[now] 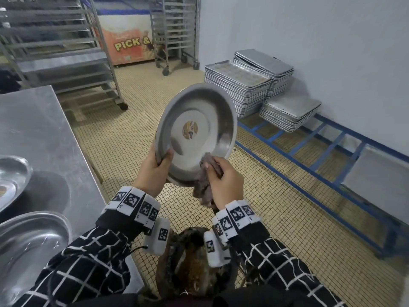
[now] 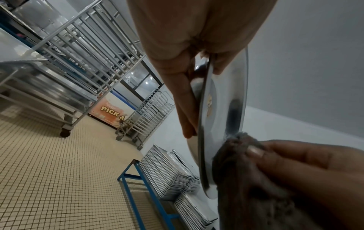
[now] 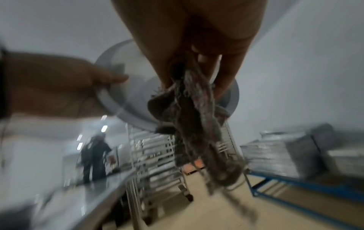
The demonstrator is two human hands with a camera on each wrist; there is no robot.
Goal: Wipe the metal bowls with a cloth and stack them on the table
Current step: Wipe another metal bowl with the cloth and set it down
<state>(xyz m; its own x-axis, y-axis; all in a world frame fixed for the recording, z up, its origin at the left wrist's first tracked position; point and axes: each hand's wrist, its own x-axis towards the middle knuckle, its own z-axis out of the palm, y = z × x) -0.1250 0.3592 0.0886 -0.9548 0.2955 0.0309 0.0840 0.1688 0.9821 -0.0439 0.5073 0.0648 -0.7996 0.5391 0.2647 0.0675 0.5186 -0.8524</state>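
The metal bowl [image 1: 195, 134] is held up in the air, tilted on edge with its hollow side toward the person and a round sticker [image 1: 190, 129] at the middle of its base. The left hand [image 1: 152, 171] grips its lower left rim: the thumb lies curled over the inside, and in the left wrist view the fingers [image 2: 183, 99] run pressed together along the back of the bowl. The right hand [image 1: 223, 182] pinches a grey-brown cloth [image 1: 204, 180], bunched between thumb and fingers, against the inner wall at the lower right rim, just beside the left thumb; the loose end of the cloth hangs below the fingers. Left of the left hand, well apart, stands the steel surface [image 1: 44, 129], carrying two more bowls [image 1: 28, 242] near its front edge, one behind the other. Beyond the fingers, past the raised bowl, stacks of metal trays [image 1: 247, 85] rest on a blue frame [image 1: 321, 165] along the wall, over a tiled floor [image 1: 137, 120]. Wheeled racks [image 1: 66, 52] stand farther back.
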